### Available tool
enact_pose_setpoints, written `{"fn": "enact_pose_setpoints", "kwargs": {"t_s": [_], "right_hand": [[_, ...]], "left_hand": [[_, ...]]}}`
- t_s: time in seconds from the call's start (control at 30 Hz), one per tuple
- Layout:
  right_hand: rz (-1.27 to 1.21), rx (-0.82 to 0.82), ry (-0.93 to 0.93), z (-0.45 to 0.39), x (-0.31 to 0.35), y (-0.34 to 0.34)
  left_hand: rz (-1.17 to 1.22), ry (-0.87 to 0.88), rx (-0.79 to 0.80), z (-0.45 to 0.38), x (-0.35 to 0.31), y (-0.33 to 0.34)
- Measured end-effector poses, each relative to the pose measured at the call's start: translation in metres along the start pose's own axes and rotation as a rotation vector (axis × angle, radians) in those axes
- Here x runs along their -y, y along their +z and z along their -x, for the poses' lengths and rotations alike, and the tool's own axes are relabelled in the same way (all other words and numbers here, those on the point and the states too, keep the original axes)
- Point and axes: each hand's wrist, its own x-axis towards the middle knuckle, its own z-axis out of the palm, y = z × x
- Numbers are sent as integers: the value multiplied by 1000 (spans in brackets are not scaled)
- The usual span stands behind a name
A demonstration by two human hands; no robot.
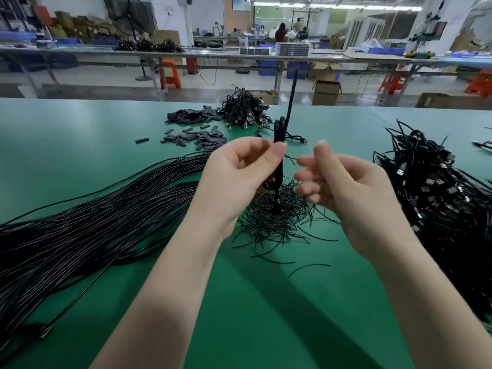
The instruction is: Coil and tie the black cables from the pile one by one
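Note:
My left hand [237, 177] pinches a coiled black cable [279, 131] between thumb and fingers, holding it upright above the green table [106, 123]. One cable end [292, 89] sticks up from the coil. My right hand [343, 187] hovers just to the right of the coil, its fingers blurred and loosely curled, with nothing visibly held. A pile of short black twist ties [277, 217] lies below both hands. A long bundle of uncoiled black cables [87, 222] stretches across the left of the table.
A heap of tied cables with USB plugs [436, 190] fills the right side. Another cable heap [245, 110] and scattered dark flat pieces [194, 129] lie at the far middle. Beyond the table edge stand workbenches, cardboard boxes and orange stools.

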Motion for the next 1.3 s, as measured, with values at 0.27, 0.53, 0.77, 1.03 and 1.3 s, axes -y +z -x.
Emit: {"fn": "enact_pose_setpoints", "kwargs": {"t_s": [0.27,0.53,0.77,1.03,1.3], "right_hand": [[-171,3,53,1,-2,3],[798,-342,-931,8,-11,12],[742,-270,-904,3,-8,7],[382,-43,-510,2,-2,2],[2,-14,-237,0,-4,4]], "left_hand": [[-13,41,100,2,1,3],[102,-102,63,8,-5,11],[75,-70,167,11,-14,11],[110,-128,259,8,-8,5],[316,-320,311,2,-1,4]]}}
